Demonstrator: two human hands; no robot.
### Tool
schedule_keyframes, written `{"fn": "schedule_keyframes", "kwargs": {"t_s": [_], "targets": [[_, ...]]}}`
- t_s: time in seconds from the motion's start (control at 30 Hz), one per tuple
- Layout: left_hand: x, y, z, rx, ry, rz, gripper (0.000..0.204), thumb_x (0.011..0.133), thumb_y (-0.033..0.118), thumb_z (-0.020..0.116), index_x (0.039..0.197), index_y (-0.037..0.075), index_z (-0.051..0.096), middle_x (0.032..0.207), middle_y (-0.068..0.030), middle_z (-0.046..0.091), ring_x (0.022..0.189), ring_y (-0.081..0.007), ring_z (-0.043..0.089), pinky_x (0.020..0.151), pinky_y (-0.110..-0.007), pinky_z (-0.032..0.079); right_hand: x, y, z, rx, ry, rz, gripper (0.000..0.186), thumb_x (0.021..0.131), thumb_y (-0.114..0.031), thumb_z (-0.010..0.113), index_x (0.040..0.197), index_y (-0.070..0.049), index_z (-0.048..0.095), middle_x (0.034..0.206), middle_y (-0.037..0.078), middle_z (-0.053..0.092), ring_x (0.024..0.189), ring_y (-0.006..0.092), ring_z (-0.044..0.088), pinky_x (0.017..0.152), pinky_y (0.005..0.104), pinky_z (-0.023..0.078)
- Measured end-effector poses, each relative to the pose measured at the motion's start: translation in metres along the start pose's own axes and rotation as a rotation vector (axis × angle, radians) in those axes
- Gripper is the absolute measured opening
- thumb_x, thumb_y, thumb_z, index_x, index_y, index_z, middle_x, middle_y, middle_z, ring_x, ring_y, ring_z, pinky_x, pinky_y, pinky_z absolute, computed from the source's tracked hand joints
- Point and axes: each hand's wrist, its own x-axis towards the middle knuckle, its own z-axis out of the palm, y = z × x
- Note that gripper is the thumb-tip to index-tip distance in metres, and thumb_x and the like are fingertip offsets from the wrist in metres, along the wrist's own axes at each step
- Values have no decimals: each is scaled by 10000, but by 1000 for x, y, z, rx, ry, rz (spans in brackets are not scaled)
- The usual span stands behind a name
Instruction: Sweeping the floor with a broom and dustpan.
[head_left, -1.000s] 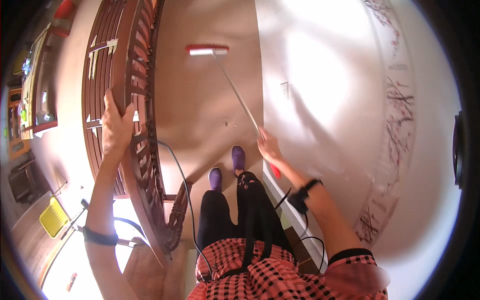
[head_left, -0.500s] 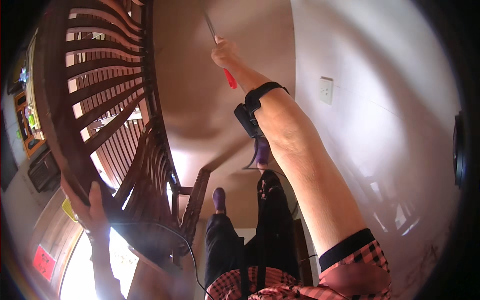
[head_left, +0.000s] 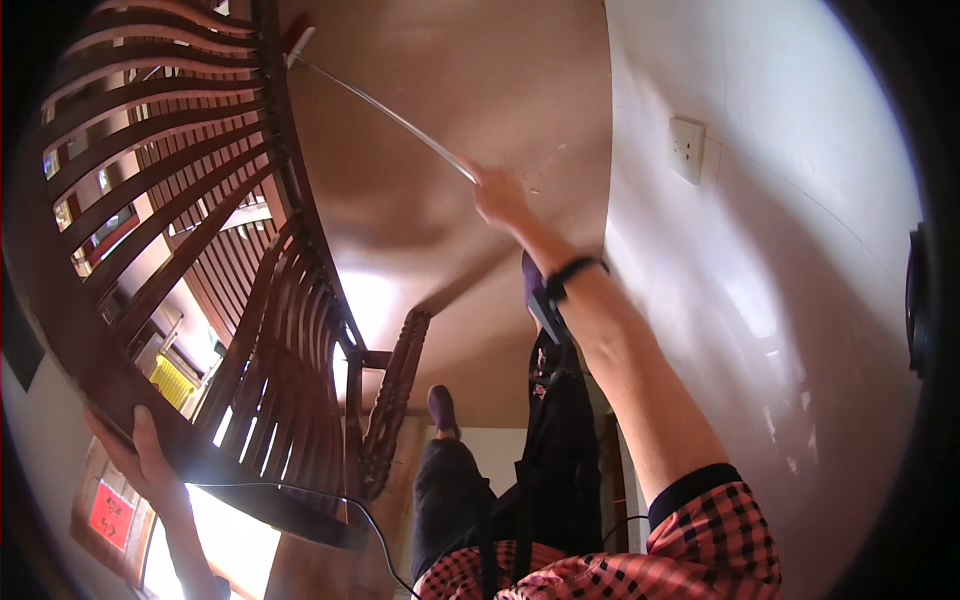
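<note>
My right hand (head_left: 497, 197) is closed around the thin metal handle of a mop (head_left: 392, 115). The handle runs up and to the left to a red and white mop head (head_left: 297, 42) at the foot of the railing. My left hand (head_left: 140, 458) grips the dark wooden handrail (head_left: 90, 350) at the lower left. A dark band with a small device sits on my right wrist (head_left: 562, 275). My legs in black trousers and purple shoes (head_left: 441, 408) stand on the brown floor below.
A curved wooden balustrade (head_left: 260, 300) with many slats fills the left. A carved newel post (head_left: 392, 400) stands in the middle. A pale wall with a white switch plate (head_left: 686, 149) runs along the right. A black cable (head_left: 330, 495) hangs by the rail.
My right arm has swung down and left, sending the mop head toward the railing. My left hand has slid along the handrail. The view has tilted further down.
</note>
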Motion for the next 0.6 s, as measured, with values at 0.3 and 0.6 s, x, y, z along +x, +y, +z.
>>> {"fn": "schedule_keyframes", "kwargs": {"t_s": [0.3,0.6], "targets": [[0,4,7,54,51,26,599,832,252,492,1309,-12,243,1243,-212,384,1108,-292,420,922,-345,346,-164,-13,88,395,221,19,603,778,18,460,1333,-116,267,661,195,525,582,344,543,511,412,423],[-1,12,8,-6,-20,26,664,776,297,525,1312,14,256,1235,-189,397,1108,-294,420,923,-363,340,-188,-45,133,552,74,87,650,817,-20,430,1372,-187,136,644,153,497,567,317,512,525,417,409]]}}
